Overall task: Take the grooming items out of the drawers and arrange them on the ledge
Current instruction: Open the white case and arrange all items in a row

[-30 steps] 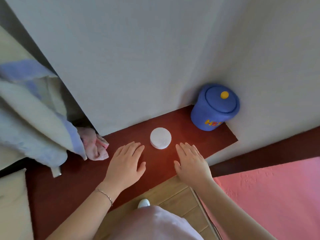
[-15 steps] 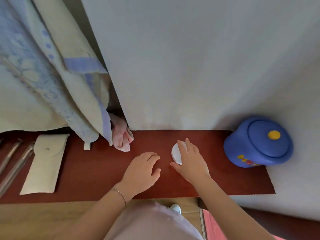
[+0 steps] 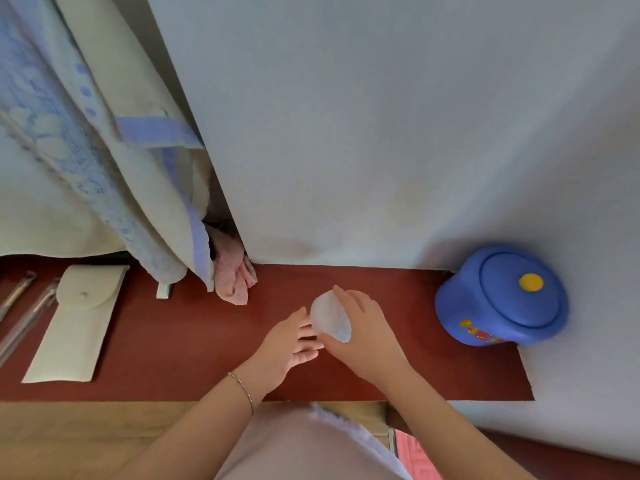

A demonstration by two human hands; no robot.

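Right hand (image 3: pixel 367 336) curled, fingers closed in a grip; left hand (image 3: pixel 284 348) flat, fingers spread, fingertips meeting it.

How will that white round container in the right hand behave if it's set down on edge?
The white round container looks like a flat disc, held tilted by the right hand, so on edge it would likely roll or flop flat. It seems small and probably light. Its smooth surface may slip on the ledge.

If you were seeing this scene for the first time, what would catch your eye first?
Probably the blue lidded pot with its yellow knob, at the right end of the red-brown ledge. Next, the white round disc tilted up in the right hand mid-ledge, with the left hand open beside it.
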